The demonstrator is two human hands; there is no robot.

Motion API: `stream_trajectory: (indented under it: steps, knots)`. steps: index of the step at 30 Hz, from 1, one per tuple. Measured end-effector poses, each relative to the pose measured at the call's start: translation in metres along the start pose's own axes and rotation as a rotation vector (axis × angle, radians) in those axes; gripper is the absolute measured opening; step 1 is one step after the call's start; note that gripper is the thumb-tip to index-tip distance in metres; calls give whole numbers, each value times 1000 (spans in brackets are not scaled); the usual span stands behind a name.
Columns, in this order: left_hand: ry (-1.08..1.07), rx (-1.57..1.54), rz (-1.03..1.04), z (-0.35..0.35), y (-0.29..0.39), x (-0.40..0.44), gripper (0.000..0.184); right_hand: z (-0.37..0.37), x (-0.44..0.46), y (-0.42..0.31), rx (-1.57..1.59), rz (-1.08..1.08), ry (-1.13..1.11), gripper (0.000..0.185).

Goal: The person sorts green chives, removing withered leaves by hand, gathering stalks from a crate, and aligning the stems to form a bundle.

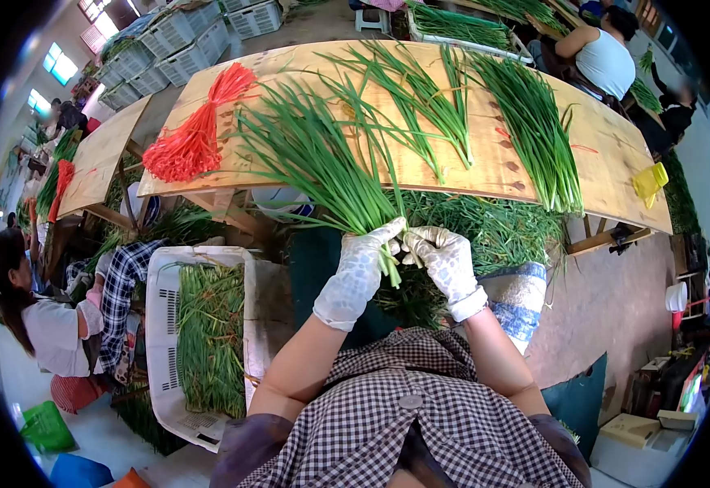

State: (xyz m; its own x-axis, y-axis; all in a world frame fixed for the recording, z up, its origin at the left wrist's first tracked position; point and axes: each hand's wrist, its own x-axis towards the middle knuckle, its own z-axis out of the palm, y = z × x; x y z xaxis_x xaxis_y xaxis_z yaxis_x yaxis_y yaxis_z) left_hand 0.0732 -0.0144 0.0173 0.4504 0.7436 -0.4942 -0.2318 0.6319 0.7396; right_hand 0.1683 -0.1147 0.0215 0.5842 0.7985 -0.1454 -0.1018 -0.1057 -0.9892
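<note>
My left hand (358, 267), in a patterned whitish glove, is wrapped round the lower stalks of a bunch of long green leaves (322, 154). The leaf tips fan out over the wooden table, and the pale stalk ends stick out below the fist. My right hand (442, 262), gloved too, is beside the stalks with its fingers pinched together; what lies between them is too small to make out. On the table (282, 69) are loose green stalks (428, 98), a larger green pile (534, 122) to the right and a bundle of red ties (196, 134) to the left.
A white crate (160, 325) of greens stands at my left, beside a seated person (46, 325). Cut leaves lie under the table. A yellow object (650, 180) is at the table's right end. Another person (603, 61) sits beyond it. Crates (180, 49) are stacked behind.
</note>
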Motion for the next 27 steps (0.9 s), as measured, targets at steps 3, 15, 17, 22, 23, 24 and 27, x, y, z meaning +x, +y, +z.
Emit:
stream_trajectory:
  steps: [3, 15, 17, 22, 23, 24, 27]
  knots:
    - [-34, -34, 46, -3, 3, 3, 23, -3, -6, 8, 175, -14, 50, 18]
    - [-179, -7, 137, 0, 3, 3, 20, -34, -23, 0, 167, 168, -198, 31]
    - [-189, 47, 110, 5, 4, -4, 23, -25, -16, 9, 294, 103, -151, 23]
    - [-60, 202, 92, -5, 0, -5, 28, -15, -22, 10, -373, -119, 26, 19]
    - [-59, 196, 81, -5, 0, -6, 29, -15, -22, 11, -275, -51, -18, 20]
    - [-60, 196, 81, -7, -2, -4, 29, -16, -20, 11, -276, -52, -17, 20]
    - [-195, 25, 114, -12, -8, 0, 25, -27, -14, 16, 436, 332, -179, 24]
